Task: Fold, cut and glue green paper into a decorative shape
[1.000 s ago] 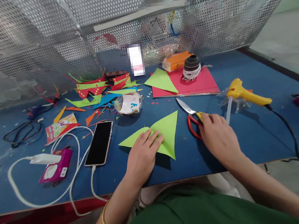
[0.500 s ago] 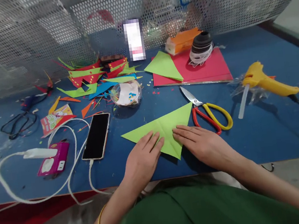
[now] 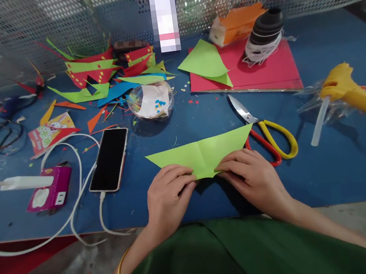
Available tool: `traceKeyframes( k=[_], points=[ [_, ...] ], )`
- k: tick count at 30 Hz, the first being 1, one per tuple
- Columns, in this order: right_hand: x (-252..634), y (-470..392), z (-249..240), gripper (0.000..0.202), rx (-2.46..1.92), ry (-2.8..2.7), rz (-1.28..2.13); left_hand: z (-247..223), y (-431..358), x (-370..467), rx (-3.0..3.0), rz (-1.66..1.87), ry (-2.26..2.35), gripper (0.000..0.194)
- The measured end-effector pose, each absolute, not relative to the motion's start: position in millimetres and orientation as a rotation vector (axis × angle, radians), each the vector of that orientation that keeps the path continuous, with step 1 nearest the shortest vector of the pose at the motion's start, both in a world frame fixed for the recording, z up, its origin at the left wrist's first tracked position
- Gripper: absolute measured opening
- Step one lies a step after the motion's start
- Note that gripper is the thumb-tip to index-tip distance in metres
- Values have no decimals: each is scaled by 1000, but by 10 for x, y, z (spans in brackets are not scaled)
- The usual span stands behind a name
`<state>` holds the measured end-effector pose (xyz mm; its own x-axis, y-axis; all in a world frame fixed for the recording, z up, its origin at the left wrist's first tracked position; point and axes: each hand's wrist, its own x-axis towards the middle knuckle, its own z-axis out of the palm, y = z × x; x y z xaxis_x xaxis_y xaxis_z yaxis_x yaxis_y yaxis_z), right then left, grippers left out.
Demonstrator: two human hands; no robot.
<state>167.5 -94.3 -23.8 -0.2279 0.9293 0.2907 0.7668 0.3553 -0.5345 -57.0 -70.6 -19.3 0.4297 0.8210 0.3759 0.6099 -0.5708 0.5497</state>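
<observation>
A creased sheet of lime-green paper (image 3: 202,154) lies in front of me, its long straight edge facing away and a point at either end. My left hand (image 3: 170,195) pinches its near edge between thumb and fingers, left of the centre crease. On the other side of the crease, my right hand (image 3: 251,179) grips the same edge, fingers on top and thumb beneath. The paper's right tip touches or overlaps the scissors (image 3: 251,121), which lie spread with one red and one yellow handle just beyond my right hand.
Left of the paper lie a phone (image 3: 109,160) with a white cable and a purple packet (image 3: 55,187). Behind are cut paper shapes (image 3: 91,70), a round clear dish (image 3: 134,102), red sheets (image 3: 269,76) and a spool of white thread (image 3: 265,41). A yellow glue gun (image 3: 348,88) rests far right.
Both hands have gone from lying flat on the paper to gripping its near edge. The paper's near point has lifted or folded under. My view has shifted downward and closer.
</observation>
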Motion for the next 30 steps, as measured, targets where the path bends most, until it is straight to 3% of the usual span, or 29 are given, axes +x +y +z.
traceKeyframes(
  k=[5,16,30],
  points=[
    [1615,-931,-186,24,-1562,-1988,509,-137,-648,-567,2179,852,1307,10],
    [1556,-914,-244,24,-1714,-1993,289,-172,-595,-552,2285,776,1370,15],
    [1557,-900,-258,27,-1721,-2017,294,-192,-599,-547,2361,729,1410,19]
  ],
)
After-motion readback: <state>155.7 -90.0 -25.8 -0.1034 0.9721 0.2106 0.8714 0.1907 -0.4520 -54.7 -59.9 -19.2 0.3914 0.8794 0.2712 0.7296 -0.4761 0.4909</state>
